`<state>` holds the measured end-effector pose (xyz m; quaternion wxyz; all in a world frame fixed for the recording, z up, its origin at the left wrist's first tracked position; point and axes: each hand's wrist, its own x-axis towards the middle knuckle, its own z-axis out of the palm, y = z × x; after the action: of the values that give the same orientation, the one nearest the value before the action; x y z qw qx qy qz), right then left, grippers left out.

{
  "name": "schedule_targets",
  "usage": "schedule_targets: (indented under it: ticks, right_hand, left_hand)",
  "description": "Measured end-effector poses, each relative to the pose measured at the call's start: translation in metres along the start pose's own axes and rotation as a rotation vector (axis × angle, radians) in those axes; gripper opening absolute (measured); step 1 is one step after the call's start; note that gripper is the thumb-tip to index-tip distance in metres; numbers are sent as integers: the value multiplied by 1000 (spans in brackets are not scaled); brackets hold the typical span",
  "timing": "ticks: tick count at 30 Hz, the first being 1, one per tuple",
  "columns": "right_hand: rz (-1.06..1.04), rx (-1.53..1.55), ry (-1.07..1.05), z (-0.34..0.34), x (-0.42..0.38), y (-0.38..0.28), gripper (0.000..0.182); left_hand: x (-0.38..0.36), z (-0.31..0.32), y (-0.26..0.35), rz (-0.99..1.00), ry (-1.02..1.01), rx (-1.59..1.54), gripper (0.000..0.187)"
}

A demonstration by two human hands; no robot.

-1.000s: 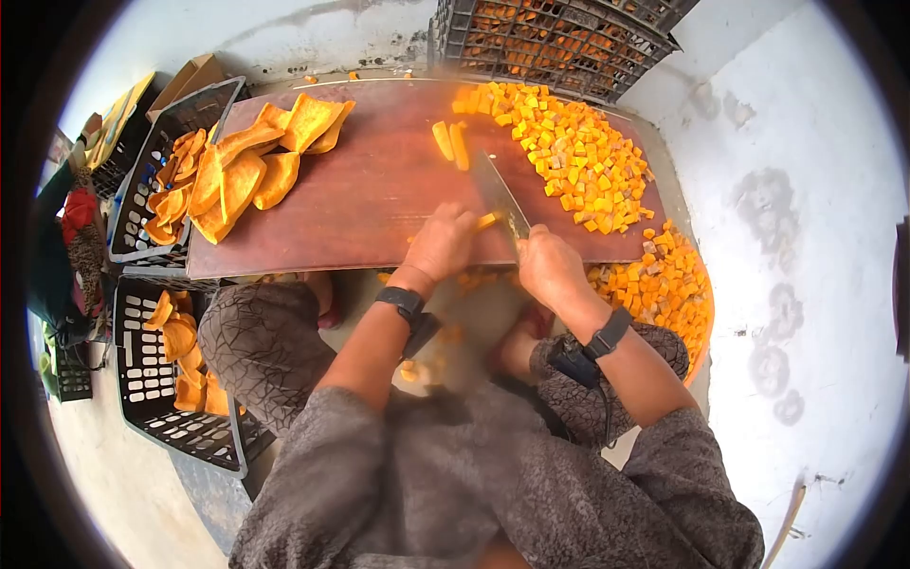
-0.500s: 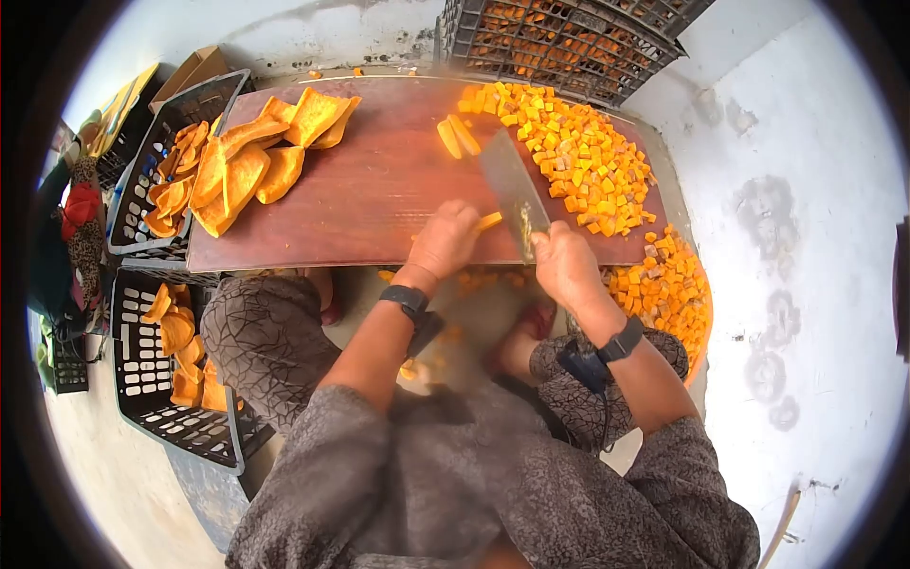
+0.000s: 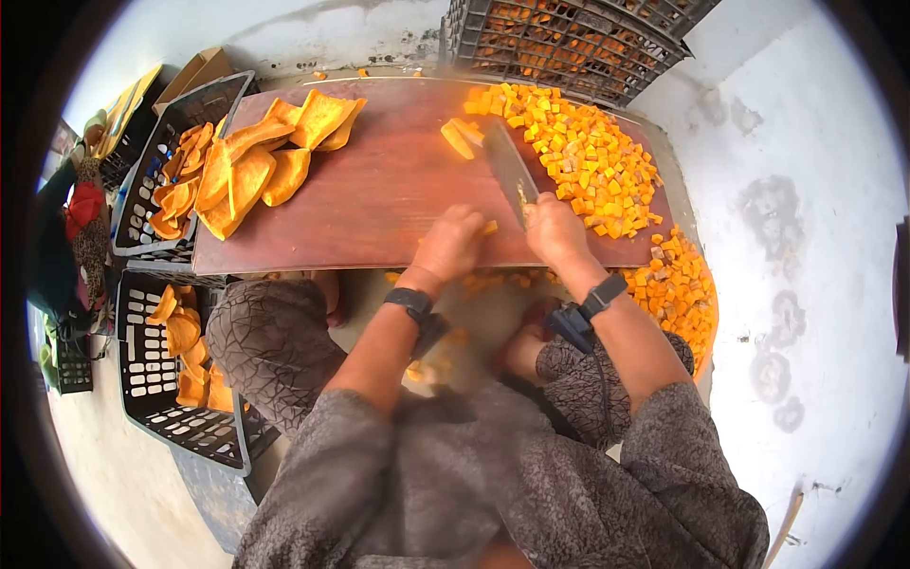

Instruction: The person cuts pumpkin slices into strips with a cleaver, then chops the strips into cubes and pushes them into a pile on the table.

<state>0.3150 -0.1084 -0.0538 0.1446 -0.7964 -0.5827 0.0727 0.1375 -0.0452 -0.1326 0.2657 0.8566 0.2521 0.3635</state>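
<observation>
My right hand [image 3: 557,228] is wrapped round the handle of a cleaver [image 3: 512,171], its broad blade slanting up and left over the board [image 3: 379,190]. Just left of the blade, my left hand [image 3: 450,244] is closed over a pumpkin strip [image 3: 490,228], whose orange end pokes out past the fingers; the rest of it is hidden. Beyond both hands lie a couple of loose pumpkin sticks [image 3: 457,139]. A heap of pumpkin cubes [image 3: 588,166] covers the board's right end. Large curved pumpkin slabs [image 3: 248,180] are stacked on the left end.
Two black plastic baskets [image 3: 133,365] with pumpkin slabs stand to the left. Stacked dark crates [image 3: 569,52] rise behind the board. More cubes fill a tub [image 3: 706,351] below its right edge. A white wall [image 3: 787,237] closes off the right side.
The cleaver and my right hand have shifted slightly up and left, with the wrist turned. Less of the strip shows beside my left hand, and the loose sticks look slightly displaced.
</observation>
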Motion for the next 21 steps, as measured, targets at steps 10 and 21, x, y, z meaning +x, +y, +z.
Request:
schedule_targets:
  ticks: [10, 21]
  right_hand:
    - [9, 82, -108, -33, -59, -18, 28]
    - [-65, 93, -51, 10, -26, -18, 29]
  left_hand:
    - [1, 2, 10, 6, 167, 36, 10]
    - [3, 3, 7, 34, 108, 37, 9]
